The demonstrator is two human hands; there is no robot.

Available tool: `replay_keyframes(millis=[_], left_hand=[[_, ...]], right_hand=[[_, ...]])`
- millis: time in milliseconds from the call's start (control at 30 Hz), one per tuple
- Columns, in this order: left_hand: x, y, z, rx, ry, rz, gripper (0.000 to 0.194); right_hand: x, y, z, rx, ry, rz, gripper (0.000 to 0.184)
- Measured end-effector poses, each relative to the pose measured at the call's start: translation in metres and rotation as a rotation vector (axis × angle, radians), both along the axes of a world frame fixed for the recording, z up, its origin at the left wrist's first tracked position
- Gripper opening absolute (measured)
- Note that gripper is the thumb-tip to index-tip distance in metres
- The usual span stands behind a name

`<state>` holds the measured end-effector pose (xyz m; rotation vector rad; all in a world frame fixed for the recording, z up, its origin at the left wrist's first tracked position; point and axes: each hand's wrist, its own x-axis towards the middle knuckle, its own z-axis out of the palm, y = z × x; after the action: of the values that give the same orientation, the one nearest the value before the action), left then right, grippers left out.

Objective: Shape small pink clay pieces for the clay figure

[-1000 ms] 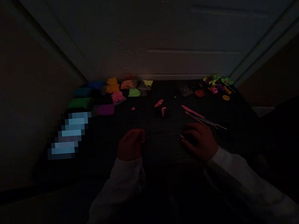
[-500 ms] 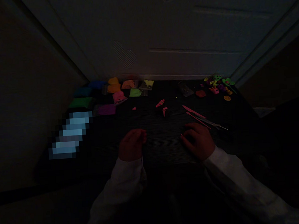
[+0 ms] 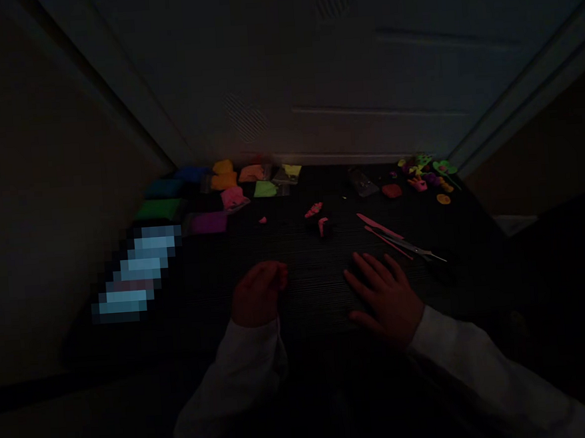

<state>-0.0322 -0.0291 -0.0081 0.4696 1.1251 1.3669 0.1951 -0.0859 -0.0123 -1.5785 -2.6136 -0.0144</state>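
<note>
My left hand (image 3: 258, 292) rests on the dark table (image 3: 312, 291) with its fingers curled together; what they hold, if anything, is hidden. To the right, my right hand (image 3: 385, 299) lies palm down on the tabletop, fingers spread, nothing in it. Just beyond it are a pink modelling knife (image 3: 379, 226), a thin pink stick tool (image 3: 387, 242) and scissors (image 3: 415, 248). Between and beyond the hands sit a pink patterned clay piece (image 3: 314, 210) and a small pink piece on something dark (image 3: 322, 227). A small pink clay lump (image 3: 262, 220) lies farther left.
Bags of coloured clay, among them purple (image 3: 208, 223), green (image 3: 159, 209) and orange (image 3: 224, 180), line the back left. A blurred bright screen (image 3: 139, 273) lies at left. Small clay figures (image 3: 422, 173) cluster at back right, near a clear bag (image 3: 363, 182). A pale panel (image 3: 317, 137) rises behind.
My right hand has gone from curled fingers to spread flat on the table, slightly nearer me. The left hand keeps its pose. The whole view has shifted slightly.
</note>
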Motion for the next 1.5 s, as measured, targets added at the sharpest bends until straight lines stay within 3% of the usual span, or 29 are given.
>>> replay_keyframes(millis=[200,333,467,633,767,900,1033,1167,1300,1433,1500], left_hand=[[-0.003,0.0,-0.005,0.009,0.015,-0.015,0.01],[-0.003,-0.001,-0.006,0.01,0.02,-0.013,0.011],[-0.002,0.0,-0.005,0.01,0.014,-0.009,0.011],[-0.001,0.001,-0.004,0.007,0.013,-0.006,0.009],[-0.001,0.0,-0.002,-0.015,0.011,0.008,0.009],[0.0,0.0,-0.001,-0.022,0.013,0.012,0.01],[-0.001,0.001,-0.004,0.002,-0.002,0.013,0.012],[-0.002,0.001,-0.009,0.014,-0.009,-0.006,0.012],[-0.003,0.0,-0.01,0.027,-0.012,0.0,0.012],[-0.002,0.0,-0.008,0.028,-0.009,-0.001,0.013],[-0.002,0.0,-0.007,0.026,-0.007,-0.007,0.013]], right_hand=[[0.009,0.003,-0.002,0.051,-0.003,-0.107,0.059],[0.007,0.0,0.0,-0.001,-0.003,-0.051,0.06],[0.007,0.0,0.002,0.024,0.001,-0.154,0.057],[0.009,0.0,0.001,-0.008,0.001,-0.058,0.058],[0.01,0.001,0.001,0.031,-0.007,-0.151,0.057],[0.009,-0.001,0.002,-0.021,-0.017,-0.061,0.059],[0.01,-0.001,0.002,0.017,-0.02,-0.172,0.058],[0.011,-0.001,0.003,-0.034,-0.028,-0.082,0.059],[0.013,0.001,0.004,-0.003,-0.027,-0.173,0.057],[0.013,0.0,0.003,-0.027,-0.022,-0.081,0.059],[0.013,0.0,0.002,-0.016,-0.021,-0.106,0.057]])
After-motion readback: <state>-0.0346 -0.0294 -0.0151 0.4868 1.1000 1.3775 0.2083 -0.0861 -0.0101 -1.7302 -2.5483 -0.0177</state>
